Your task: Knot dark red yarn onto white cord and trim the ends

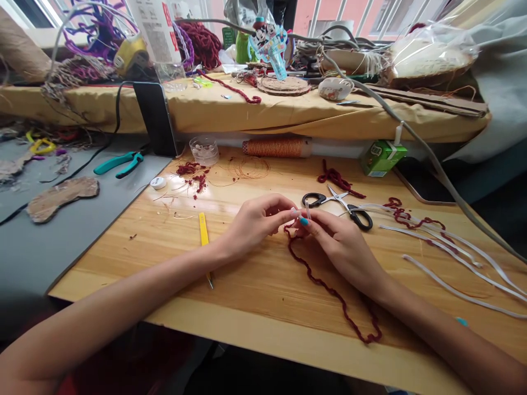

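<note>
My left hand [261, 222] and my right hand [335, 238] meet over the middle of the wooden table, both closed in a pinch. Between the fingertips is a small piece of whitish, see-through strip [308, 209]; its exact shape is partly hidden. Dark red yarn [307, 269] trails from under the fingers and loops towards the table's front edge. Whether the right fingers grip the yarn too, I cannot tell. Black-handled scissors [338, 198] lie partly open just beyond my right hand. Yellow tweezers [203, 230] lie beside my left forearm, which covers part of them.
Several long whitish strips [436, 241] and more red yarn [335, 176] lie at right. A green carton [382, 158], an orange thread spool [278, 147] and a clear cup [205, 151] stand along the back. Teal pliers [119, 163] and a propped phone [154, 118] are left.
</note>
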`<state>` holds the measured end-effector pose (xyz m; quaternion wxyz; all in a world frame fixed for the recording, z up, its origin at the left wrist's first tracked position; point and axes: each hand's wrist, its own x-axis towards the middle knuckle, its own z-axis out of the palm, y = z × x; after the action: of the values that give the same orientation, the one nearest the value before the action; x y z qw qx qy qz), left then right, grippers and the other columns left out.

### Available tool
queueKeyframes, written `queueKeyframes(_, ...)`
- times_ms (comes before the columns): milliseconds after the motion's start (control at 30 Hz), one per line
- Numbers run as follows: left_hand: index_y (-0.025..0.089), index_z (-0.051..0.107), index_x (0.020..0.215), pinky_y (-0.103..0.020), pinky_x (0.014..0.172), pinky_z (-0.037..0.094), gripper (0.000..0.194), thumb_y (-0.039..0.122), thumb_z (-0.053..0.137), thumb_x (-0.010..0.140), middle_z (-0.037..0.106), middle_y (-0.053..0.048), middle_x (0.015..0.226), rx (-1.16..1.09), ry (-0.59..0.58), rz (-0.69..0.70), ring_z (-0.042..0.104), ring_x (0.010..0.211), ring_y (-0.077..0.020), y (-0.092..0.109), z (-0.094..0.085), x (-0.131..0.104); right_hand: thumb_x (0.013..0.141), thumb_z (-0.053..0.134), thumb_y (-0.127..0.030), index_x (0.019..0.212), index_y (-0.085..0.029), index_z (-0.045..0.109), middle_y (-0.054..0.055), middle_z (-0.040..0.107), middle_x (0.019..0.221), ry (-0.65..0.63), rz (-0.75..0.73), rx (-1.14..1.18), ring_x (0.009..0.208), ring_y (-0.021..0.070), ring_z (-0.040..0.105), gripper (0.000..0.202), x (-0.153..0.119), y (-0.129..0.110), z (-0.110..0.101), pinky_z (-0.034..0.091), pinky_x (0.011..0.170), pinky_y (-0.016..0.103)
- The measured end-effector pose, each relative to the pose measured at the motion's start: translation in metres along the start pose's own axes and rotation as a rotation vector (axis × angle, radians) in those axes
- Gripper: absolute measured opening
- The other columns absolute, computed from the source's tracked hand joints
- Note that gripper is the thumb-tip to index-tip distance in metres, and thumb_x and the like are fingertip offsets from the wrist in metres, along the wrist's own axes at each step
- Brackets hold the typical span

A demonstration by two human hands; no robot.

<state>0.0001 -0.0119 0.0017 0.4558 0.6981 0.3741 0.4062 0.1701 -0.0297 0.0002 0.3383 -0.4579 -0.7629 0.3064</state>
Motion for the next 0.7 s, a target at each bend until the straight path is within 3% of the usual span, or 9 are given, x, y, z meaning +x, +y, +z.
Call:
queueKeyframes(233,0.013,0.059,0.080,-0.018,0.051,0.039,0.020,0.032,0.054,0.078,0.057,0.000,0.069,0.044,0.009,0.041,0.046,0.054,-0.0050,-0.004,0.001,-0.001,0.087,0.035,-0.024,0.081,-0.018,0.056,0.002,0.057,0.068,-0.136,-0.041,-0.031,0.062,0.0132,0.051,0.023,-0.002,-0.003,0.002,0.040,0.062,0.025)
queueKeyframes(467,0.013,0.058,0.081,-0.018,0.052,0.040,0.018,0.029,0.054,0.078,0.057,-0.001,0.069,0.037,-0.017,0.038,0.049,0.056,-0.0060,-0.005,0.002,-0.002,0.086,0.036,-0.025,0.090,-0.020,0.061,0.002,0.060,0.078,-0.253,-0.063,0.022,0.072,0.0147,0.053,0.025,0.003,-0.005,-0.005,0.040,0.068,0.026)
queueKeyframes(567,0.013,0.058,0.079,-0.018,0.053,0.040,0.017,0.029,0.052,0.080,0.057,-0.001,0.066,0.039,-0.017,0.045,0.049,0.056,-0.0061,-0.003,0.002,-0.001,0.086,0.038,-0.031,0.090,-0.020,0.062,0.003,0.059,0.081,-0.290,0.009,0.132,0.078,0.0156,0.052,0.027,0.003,-0.008,-0.008,0.039,0.073,0.027)
queueKeyframes(700,0.014,0.057,0.074,-0.019,0.055,0.039,0.019,0.031,0.052,0.079,0.056,0.000,0.065,0.124,0.051,0.097,0.049,0.057,-0.0067,-0.001,0.001,-0.001,0.082,0.045,-0.040,0.086,-0.019,0.064,0.001,0.052,0.068,-0.339,0.252,0.408,0.060,0.0108,0.043,0.029,0.003,-0.010,-0.011,0.036,0.055,0.023)
